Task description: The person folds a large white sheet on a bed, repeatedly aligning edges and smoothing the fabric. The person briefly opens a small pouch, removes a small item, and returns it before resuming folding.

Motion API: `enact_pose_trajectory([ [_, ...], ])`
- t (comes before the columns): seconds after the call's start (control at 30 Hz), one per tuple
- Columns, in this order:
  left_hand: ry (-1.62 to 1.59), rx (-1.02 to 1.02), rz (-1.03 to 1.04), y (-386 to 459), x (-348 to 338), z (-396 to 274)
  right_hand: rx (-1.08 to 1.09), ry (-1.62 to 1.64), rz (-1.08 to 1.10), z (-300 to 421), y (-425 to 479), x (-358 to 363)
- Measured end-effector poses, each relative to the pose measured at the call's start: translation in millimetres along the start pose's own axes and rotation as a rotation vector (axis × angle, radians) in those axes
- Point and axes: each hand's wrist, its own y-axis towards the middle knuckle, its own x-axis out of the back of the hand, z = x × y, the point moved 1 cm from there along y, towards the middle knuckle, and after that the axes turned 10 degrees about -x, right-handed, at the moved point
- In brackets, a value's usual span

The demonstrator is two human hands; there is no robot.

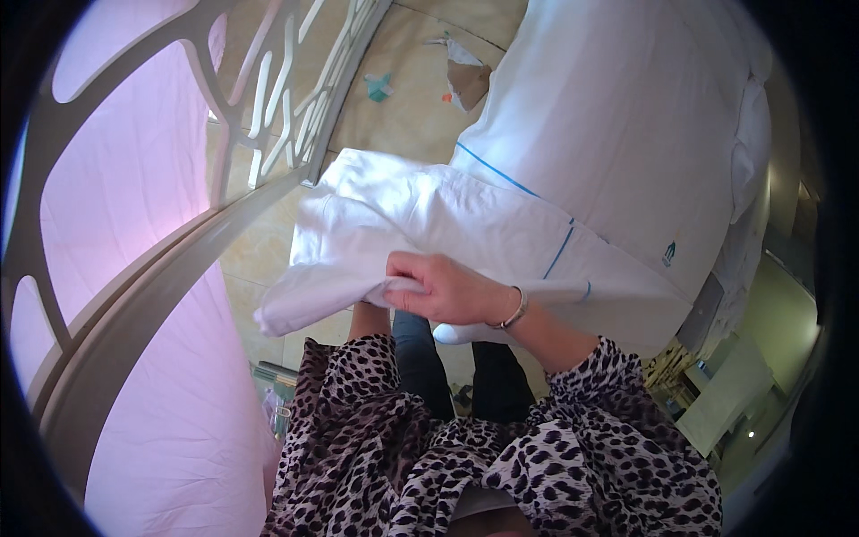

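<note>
My right hand (436, 288), with a metal bracelet at the wrist, pinches the near edge of a white cloth (429, 208) between thumb and fingers. The cloth is spread in front of me, wrinkled at its left end and marked with short blue lines on its right part. Under it my left hand is hidden; only the left forearm (369, 322) shows below the edge. A larger white sheet (624, 114) with a blue line and a small printed emblem lies beyond and to the right. Whether the two are one piece I cannot tell.
A pale openwork panel (194, 235) curves along my left, with pink fabric (168, 376) behind it. Torn scraps (466, 74) and a green scrap (379, 87) lie on the tiled floor (396, 40). At the right, below the sheet, are partly visible items.
</note>
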Motion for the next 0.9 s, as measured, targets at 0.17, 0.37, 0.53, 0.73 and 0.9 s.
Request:
enact_pose_trajectory([
  [0.17, -0.047, -0.046, 0.036, 4, -1, -15, 0.037, -0.474, -0.117, -14, 15, 2],
  [0.37, -0.080, -0.057, 0.074, -7, -3, -20, 0.285, -0.684, -0.089, 1, -4, -28],
  [0.53, -0.128, -0.078, 0.118, -30, 9, -24, 0.379, -0.342, -0.039, 15, -23, -55],
  [0.73, -0.182, -0.126, 0.201, -37, 8, -42, 0.106, -0.390, 0.082, 10, -26, -61],
  [0.9, -0.192, -0.123, 0.303, -57, 12, -67, 0.019, -0.343, -0.002, 9, -28, -62],
])
